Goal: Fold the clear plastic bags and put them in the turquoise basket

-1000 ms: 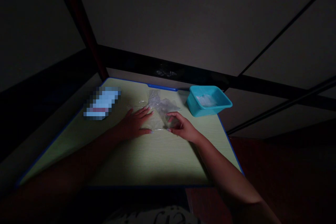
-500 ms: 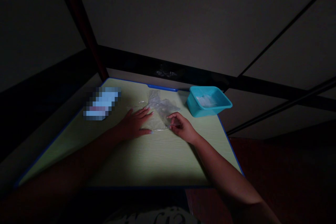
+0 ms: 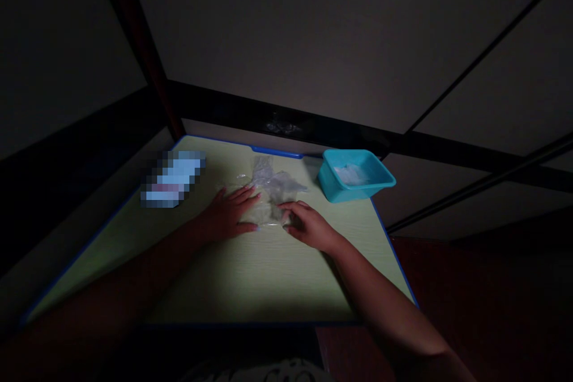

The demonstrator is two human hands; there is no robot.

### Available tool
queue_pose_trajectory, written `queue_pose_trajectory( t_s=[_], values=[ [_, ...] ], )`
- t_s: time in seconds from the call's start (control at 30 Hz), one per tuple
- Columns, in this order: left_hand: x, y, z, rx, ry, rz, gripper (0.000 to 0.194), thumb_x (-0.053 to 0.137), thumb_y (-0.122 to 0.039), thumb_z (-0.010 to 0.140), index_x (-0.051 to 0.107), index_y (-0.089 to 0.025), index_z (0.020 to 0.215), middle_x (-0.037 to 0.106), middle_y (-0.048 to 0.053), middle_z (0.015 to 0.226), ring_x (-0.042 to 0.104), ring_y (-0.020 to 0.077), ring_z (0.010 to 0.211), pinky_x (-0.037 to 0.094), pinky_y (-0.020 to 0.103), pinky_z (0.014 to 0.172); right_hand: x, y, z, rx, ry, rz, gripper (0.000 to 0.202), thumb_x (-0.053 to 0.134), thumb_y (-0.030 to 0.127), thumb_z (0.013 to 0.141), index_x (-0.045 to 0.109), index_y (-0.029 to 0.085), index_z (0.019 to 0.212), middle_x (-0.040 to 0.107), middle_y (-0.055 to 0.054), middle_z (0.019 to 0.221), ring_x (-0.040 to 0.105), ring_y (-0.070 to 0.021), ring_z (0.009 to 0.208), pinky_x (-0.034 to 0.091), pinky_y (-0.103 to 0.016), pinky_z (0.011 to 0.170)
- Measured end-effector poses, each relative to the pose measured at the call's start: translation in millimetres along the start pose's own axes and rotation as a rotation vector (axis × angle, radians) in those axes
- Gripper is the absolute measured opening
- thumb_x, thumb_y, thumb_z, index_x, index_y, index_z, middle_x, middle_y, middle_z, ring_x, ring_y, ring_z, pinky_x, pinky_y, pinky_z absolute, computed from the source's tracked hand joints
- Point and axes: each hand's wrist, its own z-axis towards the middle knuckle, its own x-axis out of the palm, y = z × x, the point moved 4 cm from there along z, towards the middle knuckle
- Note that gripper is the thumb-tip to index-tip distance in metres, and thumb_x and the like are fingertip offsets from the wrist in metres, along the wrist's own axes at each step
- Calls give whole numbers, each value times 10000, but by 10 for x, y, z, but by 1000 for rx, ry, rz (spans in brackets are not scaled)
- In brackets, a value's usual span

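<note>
A clear, crinkled plastic bag lies spread on the pale table, between my two hands. My left hand rests flat with its fingers spread, the fingertips on the left part of the plastic. At the right edge of the plastic is my right hand, thumb and index finger curved toward each other with a gap between their tips. Its other fingers are partly hidden, and nothing can be made out in its grasp.
A turquoise basket holding whitish, see-through material stands at the table's back right corner. A blurred-out bright object lies at the left edge. Behind the table rises a dark panelled wall.
My right hand has moved slightly left and down over the plastic, and its thumb and index finger have come farther apart. My left hand stays in place.
</note>
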Motion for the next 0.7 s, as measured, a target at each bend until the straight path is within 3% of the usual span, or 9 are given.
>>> queue_pose_trajectory(
  t_s=[0.33,0.47,0.7],
  values=[
    [-40,-25,-16,-5,21,22,755,434,-607,888,271,-191,1497,188,136,1573,183,321,1450,169,649,1092,-1,-99,8,29,-119,-40,383,575,56,751,596,160,1119,617,-87,966,571,-201,900,464,-329,803],
    [-49,-30,-18,-10,24,11,760,448,-606,883,273,-193,1497,204,132,1570,196,326,1445,171,654,1092,19,-85,-8,35,-130,140,298,585,119,802,590,167,1096,643,-66,971,596,-176,890,457,-306,798],
    [22,28,-3,19,-42,-23,802,489,-631,845,284,-214,1498,222,127,1568,219,347,1434,163,631,1112,94,-130,14,98,-181,585,311,679,315,814,569,190,1076,553,22,760,551,-116,715,446,-253,689]
  ],
)
